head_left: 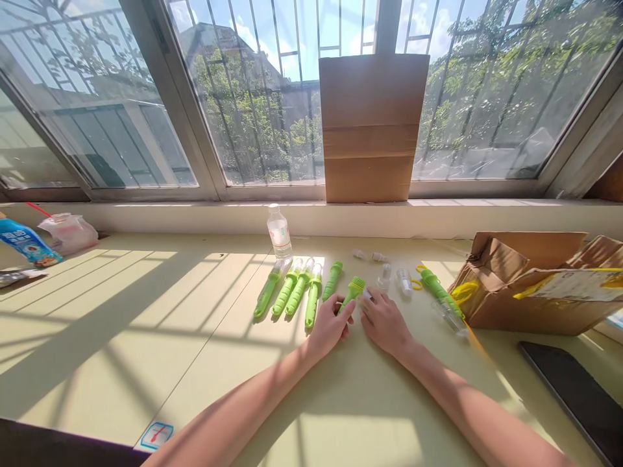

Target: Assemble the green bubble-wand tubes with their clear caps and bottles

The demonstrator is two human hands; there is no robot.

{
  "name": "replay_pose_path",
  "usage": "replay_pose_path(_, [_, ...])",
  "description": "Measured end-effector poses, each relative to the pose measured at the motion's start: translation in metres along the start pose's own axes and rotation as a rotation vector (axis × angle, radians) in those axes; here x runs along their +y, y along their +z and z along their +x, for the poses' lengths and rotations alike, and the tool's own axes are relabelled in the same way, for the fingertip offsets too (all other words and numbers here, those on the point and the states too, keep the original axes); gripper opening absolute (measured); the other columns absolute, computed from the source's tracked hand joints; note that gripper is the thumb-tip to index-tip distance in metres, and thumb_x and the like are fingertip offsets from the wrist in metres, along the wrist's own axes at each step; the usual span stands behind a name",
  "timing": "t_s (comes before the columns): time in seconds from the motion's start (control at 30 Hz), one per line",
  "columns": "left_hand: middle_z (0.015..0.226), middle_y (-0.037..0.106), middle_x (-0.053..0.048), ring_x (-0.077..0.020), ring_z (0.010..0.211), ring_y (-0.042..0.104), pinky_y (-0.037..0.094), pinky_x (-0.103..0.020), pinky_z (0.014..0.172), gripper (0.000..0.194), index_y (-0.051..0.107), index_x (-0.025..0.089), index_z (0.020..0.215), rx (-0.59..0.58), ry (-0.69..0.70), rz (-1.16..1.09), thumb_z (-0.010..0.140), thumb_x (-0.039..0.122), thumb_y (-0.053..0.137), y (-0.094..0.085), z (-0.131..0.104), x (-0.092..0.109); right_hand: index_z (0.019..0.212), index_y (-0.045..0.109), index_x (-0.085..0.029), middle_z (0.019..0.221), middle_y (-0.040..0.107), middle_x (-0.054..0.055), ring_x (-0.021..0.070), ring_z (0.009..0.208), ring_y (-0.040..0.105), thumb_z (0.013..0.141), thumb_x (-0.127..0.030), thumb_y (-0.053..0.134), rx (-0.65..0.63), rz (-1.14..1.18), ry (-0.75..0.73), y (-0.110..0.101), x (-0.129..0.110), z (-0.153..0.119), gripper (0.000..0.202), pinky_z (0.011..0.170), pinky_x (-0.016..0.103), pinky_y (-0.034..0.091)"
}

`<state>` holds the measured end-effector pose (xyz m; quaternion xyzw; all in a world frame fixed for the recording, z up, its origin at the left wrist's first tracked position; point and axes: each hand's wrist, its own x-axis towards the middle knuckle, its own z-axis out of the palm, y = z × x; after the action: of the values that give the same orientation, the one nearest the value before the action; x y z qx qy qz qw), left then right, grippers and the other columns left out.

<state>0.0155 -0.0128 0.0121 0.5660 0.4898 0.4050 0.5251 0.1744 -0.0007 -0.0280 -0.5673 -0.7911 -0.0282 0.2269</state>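
My left hand (pixel 335 321) is closed around a green brush handle (pixel 351 293), its yellow-green bristles pointing up and away. Close beside it on the right, my right hand (pixel 383 318) has bent fingers near a small clear piece (pixel 366 294); its fingertips are partly hidden. Left of my hands lie several green brushes with clear caps (pixel 294 288). One green brush without a visible cap (pixel 333 280) lies just beyond my left hand. Clear caps (pixel 384 276) are scattered beyond my right hand, one (pixel 404 283) next to a yellow ring (pixel 416 285).
A water bottle (pixel 279 233) stands behind the brushes. At right are another green brush (pixel 440 293), an open cardboard box (pixel 530 305) and a black phone (pixel 574 395). A blue pack (pixel 26 243) and a pinkish bag (pixel 71 232) sit far left. Cardboard (pixel 372 130) leans against the window.
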Motion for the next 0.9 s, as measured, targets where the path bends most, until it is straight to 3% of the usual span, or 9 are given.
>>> replay_pose_path(0.17, [0.064,0.058,0.002,-0.0079,0.040,0.048,0.034,-0.019,0.033,0.036,0.052,0.021,0.089,0.008,-0.024,-0.003,0.077,0.054,0.058,0.001,-0.001,0.001,0.108,0.062,-0.022,0.108,0.056,0.009,0.0211,0.100,0.052,0.087,-0.014,0.036,0.055,0.093,0.006,-0.005,0.000,-0.002,0.034,0.084,0.033,0.043])
replay_pose_path(0.37, [0.063,0.057,0.003,-0.0075,0.039,0.048,0.033,-0.018,0.032,0.039,0.052,0.020,0.090,0.007,-0.006,0.012,0.075,0.056,0.058,0.001,0.001,-0.001,0.134,0.043,-0.022,0.106,0.048,0.011,0.0188,0.091,0.054,0.083,-0.007,0.031,0.148,0.216,0.091,-0.004,0.002,-0.003,0.054,0.073,0.030,0.049])
replay_pose_path(0.53, [0.064,0.057,0.003,-0.0073,0.039,0.048,0.033,-0.017,0.032,0.041,0.053,0.019,0.092,-0.003,0.006,0.016,0.077,0.056,0.057,0.001,0.001,-0.002,0.133,0.041,-0.019,0.113,0.048,0.013,0.0212,0.098,0.054,0.084,-0.014,0.033,0.190,0.352,0.203,-0.003,0.003,-0.002,0.049,0.077,0.034,0.049])
replay_pose_path(0.67, [0.065,0.056,0.003,-0.0071,0.040,0.047,0.033,-0.017,0.032,0.039,0.053,0.019,0.091,-0.016,0.015,0.044,0.077,0.056,0.057,0.000,0.000,-0.001,0.140,0.029,-0.021,0.116,0.052,0.012,0.0216,0.099,0.056,0.082,-0.021,0.040,0.266,0.496,0.326,-0.006,0.003,-0.001,0.058,0.079,0.034,0.048])
replay_pose_path(0.8, [0.066,0.055,0.003,-0.0073,0.040,0.047,0.033,-0.017,0.033,0.039,0.053,0.019,0.090,-0.031,0.036,0.080,0.078,0.056,0.055,0.001,-0.002,-0.002,0.135,0.036,-0.025,0.102,0.060,0.006,0.0183,0.079,0.062,0.079,-0.025,0.045,0.253,0.675,0.459,-0.006,0.006,0.001,0.057,0.072,0.033,0.050])
replay_pose_path(0.9, [0.065,0.055,0.003,-0.0072,0.041,0.046,0.033,-0.018,0.035,0.037,0.053,0.019,0.089,-0.038,0.077,0.137,0.080,0.055,0.053,0.001,-0.003,-0.002,0.130,0.038,-0.022,0.090,0.064,0.003,0.0173,0.068,0.064,0.076,-0.034,0.052,0.241,0.896,0.591,-0.003,0.011,0.004,0.057,0.065,0.031,0.052])
